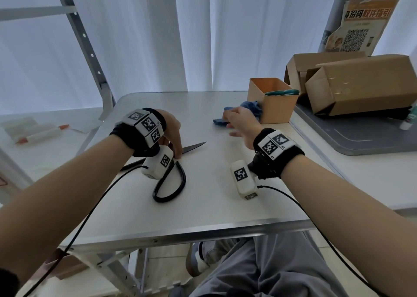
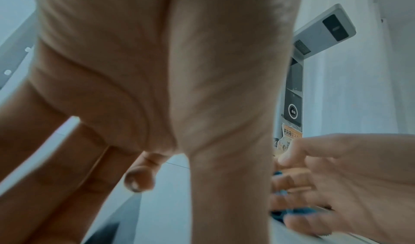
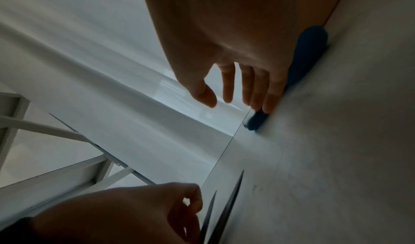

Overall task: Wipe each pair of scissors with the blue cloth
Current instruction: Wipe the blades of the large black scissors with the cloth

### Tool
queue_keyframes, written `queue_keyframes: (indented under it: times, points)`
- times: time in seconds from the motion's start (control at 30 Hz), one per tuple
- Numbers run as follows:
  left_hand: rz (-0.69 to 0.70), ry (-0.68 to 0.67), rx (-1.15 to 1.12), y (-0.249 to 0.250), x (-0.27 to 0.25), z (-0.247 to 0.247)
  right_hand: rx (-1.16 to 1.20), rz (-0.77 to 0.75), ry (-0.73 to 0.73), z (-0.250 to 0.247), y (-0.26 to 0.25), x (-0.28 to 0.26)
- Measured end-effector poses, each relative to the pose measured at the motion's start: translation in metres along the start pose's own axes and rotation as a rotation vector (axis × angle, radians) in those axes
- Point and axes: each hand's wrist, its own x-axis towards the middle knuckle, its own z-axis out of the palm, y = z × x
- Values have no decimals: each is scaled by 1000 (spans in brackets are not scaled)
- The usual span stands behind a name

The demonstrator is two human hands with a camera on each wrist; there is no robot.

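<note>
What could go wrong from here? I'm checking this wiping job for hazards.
1. The black scissors lie with their blades spread; the left hand rests right at them, so a slip could cut a finger.
2. The right hand reaches with straight fingers for the blue cloth, which is bunched against the orange box; a hasty grab might shove the box.

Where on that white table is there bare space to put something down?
The near strip of the white table, between the black scissors and the front edge, is bare. So is the far left corner. It is crowded by the blue cloth and orange box.
</note>
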Motion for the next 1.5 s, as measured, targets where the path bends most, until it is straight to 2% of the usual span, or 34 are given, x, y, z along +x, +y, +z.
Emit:
queue_keyframes:
  times: [0.13,0.23,0.37,0.6,0.73,0.9,1.1,1.27,1.43,1.5]
  points:
    - [28,81,-133,4,7,-3,-100,183,-303,-2,4,-18]
    - [57,162,-260,9,5,-10,-170,183,-405,1,5,-25]
    - [97,192,-409,20,3,-15,-249,134,-510,1,1,-27]
    - [152,198,-500,50,3,-10,-374,96,-480,-24,6,-26]
    - [178,140,-455,66,7,-2,-492,110,-493,-40,9,-27]
    - [173,95,-420,80,9,2,-680,53,-458,-46,10,-25]
    - [147,59,-344,88,5,2,-757,57,-447,-45,12,-26]
    - [154,73,-286,90,4,0,-708,70,-455,-52,9,-26]
    - [192,86,-281,80,5,-15,-459,62,-225,-73,0,-19]
    - [222,105,-339,75,5,-25,-423,69,-190,-79,-3,-16]
